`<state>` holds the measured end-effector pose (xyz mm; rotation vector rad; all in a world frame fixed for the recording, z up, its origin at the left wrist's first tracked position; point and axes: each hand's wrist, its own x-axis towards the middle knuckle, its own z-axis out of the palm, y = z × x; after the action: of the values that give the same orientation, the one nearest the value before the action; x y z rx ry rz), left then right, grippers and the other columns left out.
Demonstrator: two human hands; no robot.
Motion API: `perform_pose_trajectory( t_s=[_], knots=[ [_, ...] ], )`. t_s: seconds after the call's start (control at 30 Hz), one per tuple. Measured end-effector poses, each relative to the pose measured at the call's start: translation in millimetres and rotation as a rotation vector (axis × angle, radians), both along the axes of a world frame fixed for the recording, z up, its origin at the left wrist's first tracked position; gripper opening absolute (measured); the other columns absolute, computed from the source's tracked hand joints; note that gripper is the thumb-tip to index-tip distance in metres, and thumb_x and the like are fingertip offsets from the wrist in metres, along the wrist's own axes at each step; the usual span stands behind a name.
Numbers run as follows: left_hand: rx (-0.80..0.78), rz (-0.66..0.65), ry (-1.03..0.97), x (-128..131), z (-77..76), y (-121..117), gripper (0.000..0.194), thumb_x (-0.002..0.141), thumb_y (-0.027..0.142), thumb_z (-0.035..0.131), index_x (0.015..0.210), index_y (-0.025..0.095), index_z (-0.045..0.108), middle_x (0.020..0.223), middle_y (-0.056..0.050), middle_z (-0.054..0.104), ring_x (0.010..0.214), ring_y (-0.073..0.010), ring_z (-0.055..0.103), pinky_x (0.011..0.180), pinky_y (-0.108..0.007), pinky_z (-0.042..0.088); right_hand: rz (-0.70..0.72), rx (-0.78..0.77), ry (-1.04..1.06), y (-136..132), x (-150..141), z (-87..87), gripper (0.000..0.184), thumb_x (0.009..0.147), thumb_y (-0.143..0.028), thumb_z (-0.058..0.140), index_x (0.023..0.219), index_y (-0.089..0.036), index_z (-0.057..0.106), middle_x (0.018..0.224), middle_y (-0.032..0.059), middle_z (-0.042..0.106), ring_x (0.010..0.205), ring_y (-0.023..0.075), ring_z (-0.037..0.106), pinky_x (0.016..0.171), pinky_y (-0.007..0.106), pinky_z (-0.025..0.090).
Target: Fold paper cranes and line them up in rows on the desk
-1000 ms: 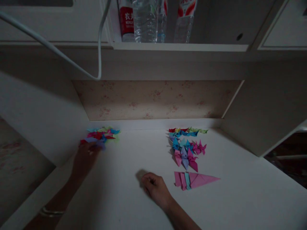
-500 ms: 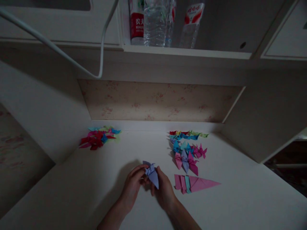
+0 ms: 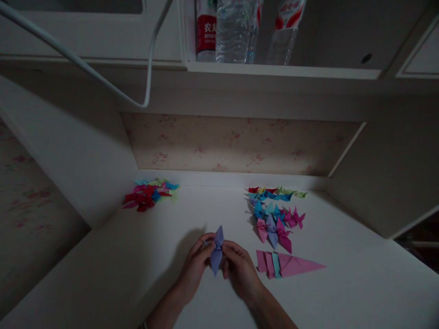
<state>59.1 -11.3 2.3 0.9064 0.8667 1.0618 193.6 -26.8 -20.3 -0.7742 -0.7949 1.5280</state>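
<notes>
Both my hands meet at the middle of the white desk [image 3: 343, 292] and pinch a small lilac folded paper piece [image 3: 216, 251] held upright between them. My left hand [image 3: 197, 262] grips its left side, my right hand [image 3: 240, 269] its right side. A heap of mixed coloured folded pieces [image 3: 149, 195] lies at the back left. At the back right, rows of folded paper cranes [image 3: 274, 210] are laid out. A flat pink folded paper with a teal strip [image 3: 286, 264] lies just right of my right hand.
Water bottles [image 3: 236, 29] stand on the shelf above the desk. A white cable [image 3: 103, 87] hangs down from the upper left. Cabinet side walls close the desk in on the left and right; a floral back panel [image 3: 236, 144] is behind.
My left hand took a lilac piece from the left heap and brought it to the middle, where my right hand joined it. The piece now stands more upright.
</notes>
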Motion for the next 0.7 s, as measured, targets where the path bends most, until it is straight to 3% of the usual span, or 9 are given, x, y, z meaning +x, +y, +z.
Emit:
perform_pose_trajectory(
  t_s=[0.1,0.2,0.3,0.4,0.5,0.7],
  knots=[
    [0.056,0.095,0.078,-3.3,0.6,0.7,0.039,0.078,0.043,0.064,0.110,0.022,0.054,0.083,-0.001,0.065,0.075,-0.0147,0.058,0.066,-0.024,0.042,-0.076,-0.046,-0.022,-1.5,0.1,0.4,0.028,0.078,-0.032,0.071,0.098,-0.013,0.069,0.081,0.0053,0.069,0.037,0.0034,0.047,0.037,0.017,0.031],
    [0.135,0.216,0.201,-6.1,1.8,2.3,0.034,0.080,0.045,0.061,0.104,0.022,0.054,0.069,0.003,0.058,0.063,-0.0125,0.053,0.060,-0.023,0.039,-0.127,-0.090,0.006,-2.6,0.3,3.2,0.033,0.074,-0.033,0.075,0.101,-0.015,0.068,0.083,0.0049,0.070,0.037,0.0040,0.049,0.040,0.018,0.033],
    [0.328,0.313,0.362,-6.5,3.4,3.6,0.026,0.079,0.044,0.062,0.089,0.020,0.060,0.079,0.000,0.055,0.071,-0.0139,0.053,0.064,-0.024,0.041,-0.166,-0.104,-0.003,-2.9,0.6,4.7,0.039,0.072,-0.035,0.076,0.105,-0.015,0.067,0.081,0.0049,0.070,0.039,0.0054,0.050,0.042,0.020,0.035],
    [0.457,0.268,0.475,-4.9,4.7,3.8,0.025,0.080,0.043,0.061,0.080,0.018,0.065,0.089,-0.003,0.053,0.080,-0.0166,0.054,0.069,-0.025,0.042,-0.171,-0.111,-0.042,-3.0,0.0,3.2,0.047,0.073,-0.039,0.075,0.111,-0.014,0.065,0.068,0.0035,0.069,0.042,0.0089,0.052,0.046,0.023,0.039],
    [0.452,0.219,0.528,-3.9,4.1,4.1,0.027,0.083,0.043,0.057,0.084,0.017,0.066,0.086,-0.003,0.054,0.078,-0.0171,0.054,0.067,-0.026,0.042,-0.146,-0.096,-0.102,-3.8,-2.0,-0.5,0.053,0.075,-0.044,0.072,0.116,-0.012,0.063,0.050,0.0010,0.063,0.043,0.0122,0.054,0.049,0.025,0.040],
    [0.484,0.262,0.553,-6.4,0.7,8.2,0.026,0.086,0.039,0.052,0.078,0.017,0.064,0.081,-0.002,0.053,0.076,-0.0172,0.054,0.067,-0.026,0.042,-0.131,-0.078,-0.169,-6.2,-6.5,-4.3,0.049,0.077,-0.049,0.069,0.111,-0.014,0.065,0.050,0.0016,0.064,0.043,0.0139,0.056,0.048,0.025,0.041]
  ],
)
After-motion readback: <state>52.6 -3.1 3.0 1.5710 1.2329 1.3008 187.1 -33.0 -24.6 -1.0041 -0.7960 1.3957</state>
